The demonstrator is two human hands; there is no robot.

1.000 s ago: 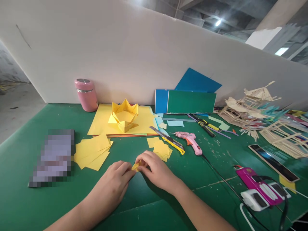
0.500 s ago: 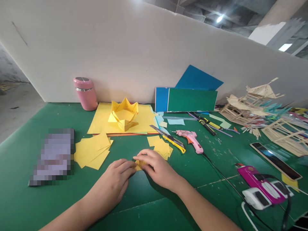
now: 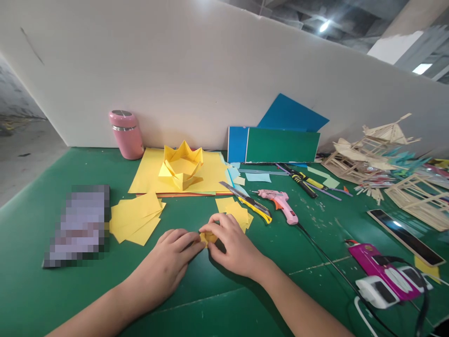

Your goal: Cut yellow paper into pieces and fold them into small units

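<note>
Paper [image 3: 210,237], one small yellow piece, lies between our hands in the head view, low over the green table [image 3: 199,299]; we cannot tell whether it touches. Our left hand [image 3: 171,257] pinches its near-left edge between thumb and fingers, while our right hand [image 3: 233,243] grips the other side, its fingers curved over the top. The piece looks bent, so we would do well to line up its edges before pressing, steadying it with the left and using light fingertip pressure. Let us mind the knife [image 3: 252,208], blade showing, beyond our right hand.
</note>
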